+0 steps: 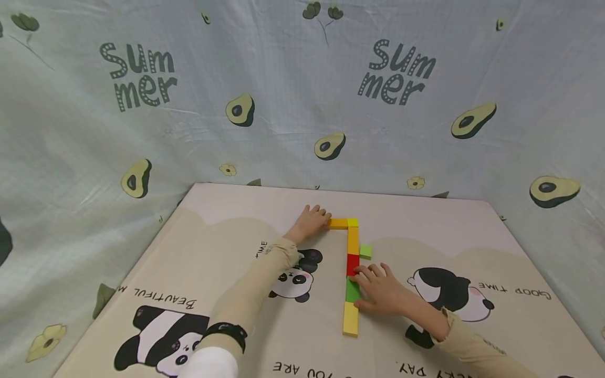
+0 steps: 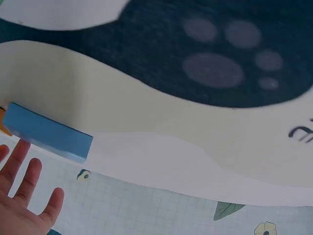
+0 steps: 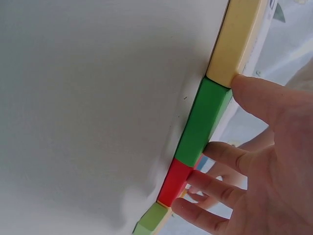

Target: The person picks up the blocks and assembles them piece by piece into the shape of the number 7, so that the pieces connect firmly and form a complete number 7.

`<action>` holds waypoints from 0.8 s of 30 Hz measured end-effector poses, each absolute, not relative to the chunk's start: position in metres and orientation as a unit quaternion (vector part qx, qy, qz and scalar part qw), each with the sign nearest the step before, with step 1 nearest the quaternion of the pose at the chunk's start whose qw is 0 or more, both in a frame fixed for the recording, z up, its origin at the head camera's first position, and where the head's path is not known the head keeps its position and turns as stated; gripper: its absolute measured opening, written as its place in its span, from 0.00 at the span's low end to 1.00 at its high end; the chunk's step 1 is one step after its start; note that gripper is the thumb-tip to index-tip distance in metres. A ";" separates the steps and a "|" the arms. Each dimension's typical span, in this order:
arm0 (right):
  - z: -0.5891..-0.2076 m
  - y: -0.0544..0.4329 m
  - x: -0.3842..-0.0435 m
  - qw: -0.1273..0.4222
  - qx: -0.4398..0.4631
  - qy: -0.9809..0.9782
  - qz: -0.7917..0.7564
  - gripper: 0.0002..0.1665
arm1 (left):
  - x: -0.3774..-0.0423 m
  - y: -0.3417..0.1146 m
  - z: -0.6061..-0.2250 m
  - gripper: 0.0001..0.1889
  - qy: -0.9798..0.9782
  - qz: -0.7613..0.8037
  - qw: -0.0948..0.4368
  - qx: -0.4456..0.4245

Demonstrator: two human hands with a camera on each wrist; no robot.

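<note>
A line of blocks runs down the mat: a long orange block [image 1: 353,241], a red block [image 1: 352,264], a green block [image 1: 352,292] and a pale yellow block [image 1: 351,321]. At its far end, a small yellow block [image 1: 353,222] and another orange block [image 1: 338,224] turn the line leftward. Spread fingers of my left hand [image 1: 309,223] reach a blue block [image 2: 48,131], which the hand hides in the head view. My right hand [image 1: 380,289] rests fingertips and thumb along the right side of the red, green and pale yellow blocks.
A light green block [image 1: 366,252] lies just right of the line, beside the long orange block. The mat [image 1: 425,220] is printed with pandas and lettering. A cloth with avocado prints [image 1: 283,68] hangs behind and around it.
</note>
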State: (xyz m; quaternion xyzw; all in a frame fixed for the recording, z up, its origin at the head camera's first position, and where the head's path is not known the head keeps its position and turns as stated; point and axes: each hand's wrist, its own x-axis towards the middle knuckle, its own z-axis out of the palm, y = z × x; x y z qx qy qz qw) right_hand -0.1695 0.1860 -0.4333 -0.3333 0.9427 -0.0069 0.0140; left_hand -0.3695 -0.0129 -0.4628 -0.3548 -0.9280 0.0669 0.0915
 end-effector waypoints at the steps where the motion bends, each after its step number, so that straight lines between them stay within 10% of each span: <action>1: -0.433 0.186 -0.169 0.015 -0.333 0.943 -0.009 0.31 | -0.367 -0.015 -0.461 0.15 -0.926 0.057 0.095 -0.361; 24: -0.436 0.188 -0.172 0.011 -0.341 0.940 -0.005 0.30 | -0.341 -0.066 -0.434 0.13 -0.884 0.036 0.160 -0.437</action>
